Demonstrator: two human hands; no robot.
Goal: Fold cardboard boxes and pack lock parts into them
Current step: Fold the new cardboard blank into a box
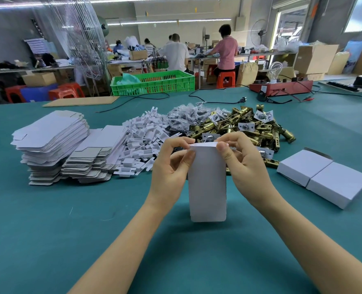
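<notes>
You're at a wide teal worktop [48,219] that fills the view edge to edge. Up at twelve o'clock, past its far edge, a green crate [154,82] sits with people working at benches behind it. At one o'clock, a red device [282,87] rests on the worktop with black cables trailing from it.

At ten o'clock you've got a tall stack of flat box blanks [52,141], white faces up, with a lower grey-backed stack leaning against its right side. Just right of that, at eleven, a heap of white cardboard inserts [144,141] spills toward the centre. At twelve to one o'clock, the pile of brass lock parts [245,128] lies mixed with small clear bags and white tags. Over at three o'clock, two folded white boxes [324,177] lie side by side, touching.

Dead centre, you're holding one white box blank [207,183] upright above the worktop, its rounded bottom flap hanging toward you. Your left hand [171,168] pinches its top left corner, thumb on the near face, fingers curled over the top edge. Your right hand [243,164] mirrors that at the top right corner, thumb pressed on the near face and fingers curled behind. Both hands sit close together, just in front of the brass pile.
</notes>
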